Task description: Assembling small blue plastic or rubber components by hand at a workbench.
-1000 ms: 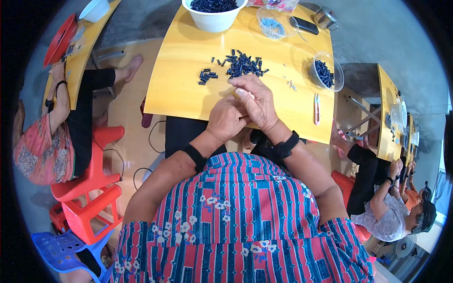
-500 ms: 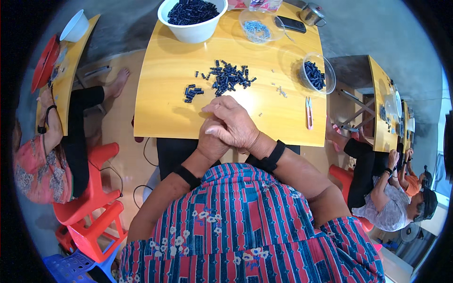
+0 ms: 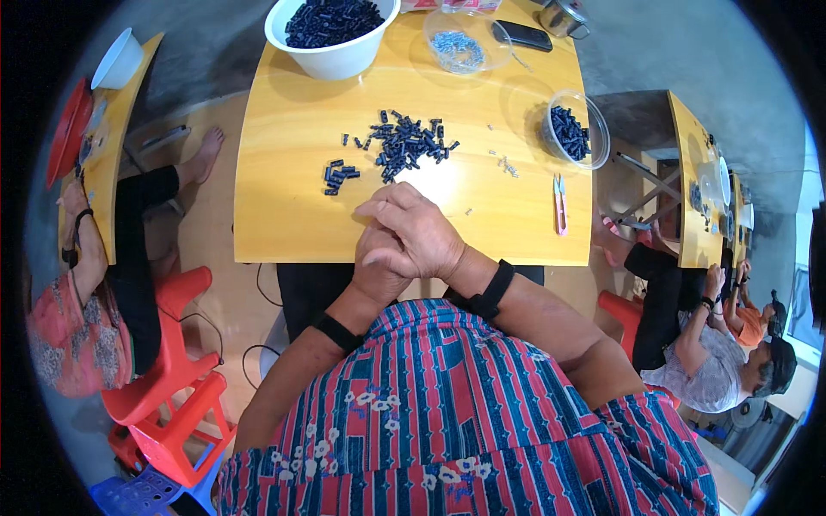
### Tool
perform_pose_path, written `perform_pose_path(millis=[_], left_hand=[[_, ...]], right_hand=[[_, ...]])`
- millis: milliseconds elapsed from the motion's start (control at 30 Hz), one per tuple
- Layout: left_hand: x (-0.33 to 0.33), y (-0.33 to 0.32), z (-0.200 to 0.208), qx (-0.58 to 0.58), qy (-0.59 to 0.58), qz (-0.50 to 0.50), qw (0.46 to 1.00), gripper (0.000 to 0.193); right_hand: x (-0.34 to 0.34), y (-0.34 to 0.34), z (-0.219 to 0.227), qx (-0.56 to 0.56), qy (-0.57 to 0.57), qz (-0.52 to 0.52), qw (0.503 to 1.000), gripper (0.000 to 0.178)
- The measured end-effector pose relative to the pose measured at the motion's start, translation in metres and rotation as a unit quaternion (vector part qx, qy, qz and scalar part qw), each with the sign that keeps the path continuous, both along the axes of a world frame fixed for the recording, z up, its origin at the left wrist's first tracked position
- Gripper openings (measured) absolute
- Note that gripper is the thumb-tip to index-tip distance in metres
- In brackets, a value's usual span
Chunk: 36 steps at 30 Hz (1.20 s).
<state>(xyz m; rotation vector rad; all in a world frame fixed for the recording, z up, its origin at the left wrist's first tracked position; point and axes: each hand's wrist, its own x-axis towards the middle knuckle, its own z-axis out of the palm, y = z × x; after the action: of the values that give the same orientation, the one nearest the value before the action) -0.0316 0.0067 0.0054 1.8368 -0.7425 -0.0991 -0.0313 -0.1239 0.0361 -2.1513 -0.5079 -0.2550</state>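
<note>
My right hand [image 3: 422, 234] lies folded over my left hand [image 3: 377, 272], just above the near edge of the table. The right fingers bend round the left hand, whose own fingers are mostly covered. Whether anything is between the two palms is hidden. Just beyond them, a loose pile of small black cylindrical parts [image 3: 404, 144] lies on the yellow wooden table [image 3: 280, 193]. A smaller group of the same parts [image 3: 339, 176] sits left of it. Thread snips [image 3: 561, 206] rest to the right, below a few tiny pale metal pieces [image 3: 506, 164].
At the back stand a white bowl [image 3: 335, 62] full of black parts, a clear tub [image 3: 430, 52] of small silvery pieces, a dark phone [image 3: 522, 36] and a metal mug [image 3: 564, 17]. Another clear tub [image 3: 600, 129] holds black parts. Other people sit at tables on both sides.
The whole view has shifted slightly, moving the table a little left in the picture. My hands stay clasped, and the parts lie as before.
</note>
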Motion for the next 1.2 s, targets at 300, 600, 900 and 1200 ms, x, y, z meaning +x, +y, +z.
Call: perform_pose_path(millis=[300,600,900,1200], left_hand=[[0.004,-0.009,-0.005,0.049,-0.061,0.042,0.996,0.034],[0.026,-0.012,0.011,0.051,-0.011,-0.050,0.997,0.010],[0.038,-0.003,0.008,-0.025,0.185,-0.076,0.979,0.012],[0.044,-0.002,0.005,0.016,0.170,-0.094,0.981,0.016]], right_hand=[[-0.002,0.001,-0.004,0.019,0.006,-0.005,1.000,0.056],[0.002,-0.042,-0.014,0.390,0.179,-0.135,0.893,0.024],[-0.044,-0.050,-0.027,0.215,0.180,-0.123,0.952,0.033],[-0.041,-0.046,-0.022,0.153,0.132,-0.132,0.970,0.025]])
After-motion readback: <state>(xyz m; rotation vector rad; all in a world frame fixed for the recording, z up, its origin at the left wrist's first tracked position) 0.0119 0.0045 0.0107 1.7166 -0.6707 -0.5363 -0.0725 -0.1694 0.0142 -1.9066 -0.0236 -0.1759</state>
